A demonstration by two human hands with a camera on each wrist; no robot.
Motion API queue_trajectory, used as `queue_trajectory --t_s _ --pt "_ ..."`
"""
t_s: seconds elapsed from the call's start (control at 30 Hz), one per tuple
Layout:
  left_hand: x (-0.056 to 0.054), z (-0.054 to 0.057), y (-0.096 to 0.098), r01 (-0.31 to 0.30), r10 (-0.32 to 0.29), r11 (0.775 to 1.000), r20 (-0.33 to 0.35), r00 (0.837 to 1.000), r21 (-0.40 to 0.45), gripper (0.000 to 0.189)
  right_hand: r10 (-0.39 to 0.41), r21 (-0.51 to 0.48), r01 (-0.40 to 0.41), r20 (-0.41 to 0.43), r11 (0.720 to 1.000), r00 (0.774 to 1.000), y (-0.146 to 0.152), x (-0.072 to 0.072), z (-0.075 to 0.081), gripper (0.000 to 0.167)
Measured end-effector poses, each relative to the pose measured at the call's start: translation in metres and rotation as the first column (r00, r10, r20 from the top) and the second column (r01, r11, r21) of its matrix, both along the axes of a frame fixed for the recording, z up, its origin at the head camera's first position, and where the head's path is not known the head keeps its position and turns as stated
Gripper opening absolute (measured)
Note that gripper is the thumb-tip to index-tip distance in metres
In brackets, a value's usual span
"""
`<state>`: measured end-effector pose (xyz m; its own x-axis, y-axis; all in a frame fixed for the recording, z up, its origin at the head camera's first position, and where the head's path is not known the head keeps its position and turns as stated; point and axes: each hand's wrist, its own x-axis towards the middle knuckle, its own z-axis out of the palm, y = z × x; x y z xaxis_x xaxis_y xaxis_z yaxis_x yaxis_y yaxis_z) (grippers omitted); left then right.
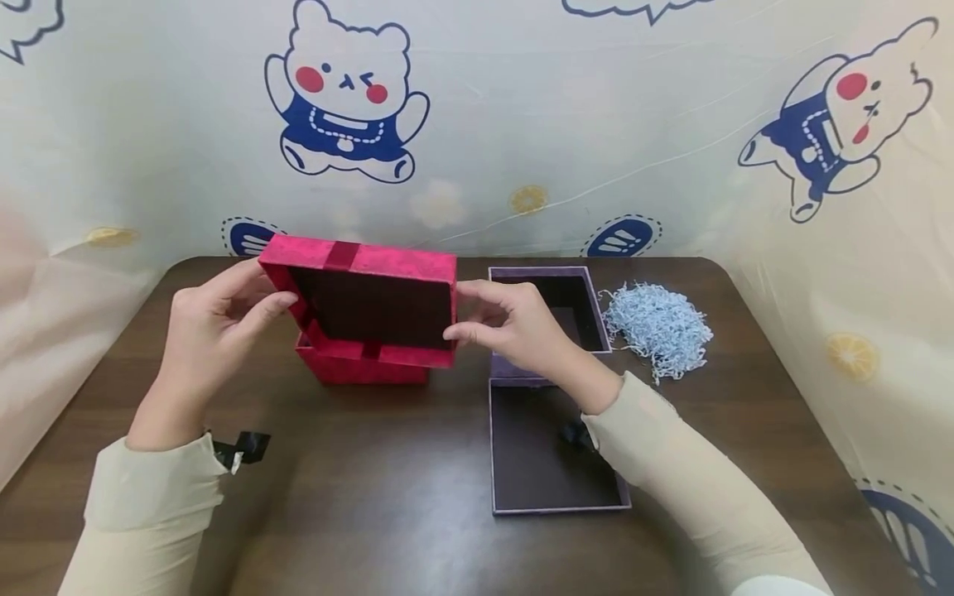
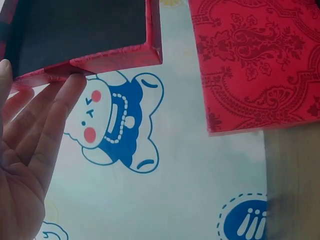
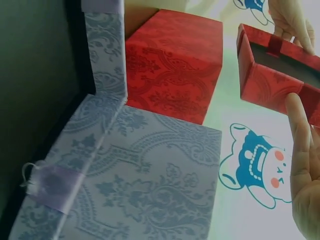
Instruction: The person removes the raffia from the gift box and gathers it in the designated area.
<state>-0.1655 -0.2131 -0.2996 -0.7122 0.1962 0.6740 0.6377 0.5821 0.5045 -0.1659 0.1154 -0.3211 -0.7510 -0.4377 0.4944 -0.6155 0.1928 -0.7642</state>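
Note:
Both hands hold a red box lid [image 1: 406, 263], tilted so its dark inside faces the head camera. My left hand [image 1: 194, 331] grips its left end, thumb at the rim. The right hand [image 1: 522, 327] pinches the opposite end, thumb in front and fingers behind. A dark red ribbon band crosses the lid's walls. Below and behind it stands the red box [image 1: 373, 372], mostly hidden by the lid in the head view. In the left wrist view the box [image 2: 255, 65] shows a patterned side, apart from the lid [image 2: 117, 57]. The right wrist view shows a gap between them too.
A purple box [image 1: 514, 364] stands at the right, its dark inside facing up. In front of it lies its purple-edged lid [image 1: 551, 472], inside up, under my right forearm. A pile of pale blue shredded paper [image 1: 659, 331] lies farther right. A printed curtain [image 1: 484, 124] surrounds the table.

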Motion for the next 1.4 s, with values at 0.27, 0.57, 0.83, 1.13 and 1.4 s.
queue_trajectory --t_s 0.27,0.57,0.83,1.13,1.4 --pt "0.004 -0.003 -0.002 0.047 -0.051 0.998 0.098 0.994 0.042 0.058 0.014 -0.037 -0.009 0.135 0.999 0.991 -0.001 0.006 -0.001 0.042" --pt "0.014 -0.009 -0.006 0.099 -0.093 0.995 0.181 0.979 -0.022 0.062 0.024 -0.041 -0.013 0.287 0.999 0.958 -0.002 0.016 -0.009 0.039" --pt "0.023 -0.016 -0.01 0.134 -0.118 0.99 0.281 0.952 -0.04 0.067 0.046 0.0 -0.048 0.338 0.999 0.94 -0.001 0.021 -0.019 0.037" --pt "0.032 -0.031 -0.016 0.122 -0.072 0.988 0.423 0.903 -0.092 0.061 0.091 0.05 -0.124 0.432 0.991 0.897 -0.001 0.026 -0.033 0.036" --pt "0.036 -0.044 -0.019 0.146 -0.063 0.981 0.506 0.86 -0.127 0.062 0.094 0.104 -0.166 0.493 0.981 0.865 -0.003 0.03 -0.044 0.03"
